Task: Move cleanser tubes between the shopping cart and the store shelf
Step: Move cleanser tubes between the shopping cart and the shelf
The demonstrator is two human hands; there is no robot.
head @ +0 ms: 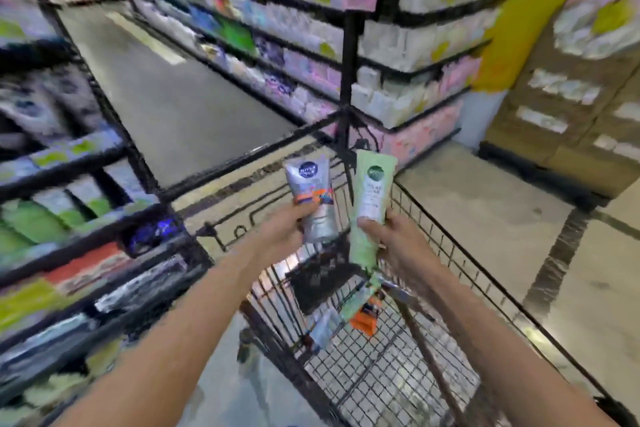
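Left hand (282, 230) grips silver tube (313, 198), right hand (389, 243) grips green tube (369, 204), both above cart (450, 274). More tubes (360, 305) left inside; shelf (86, 218) left awaits.

Both hands (282, 229) raised, fingers (369, 222) curled.
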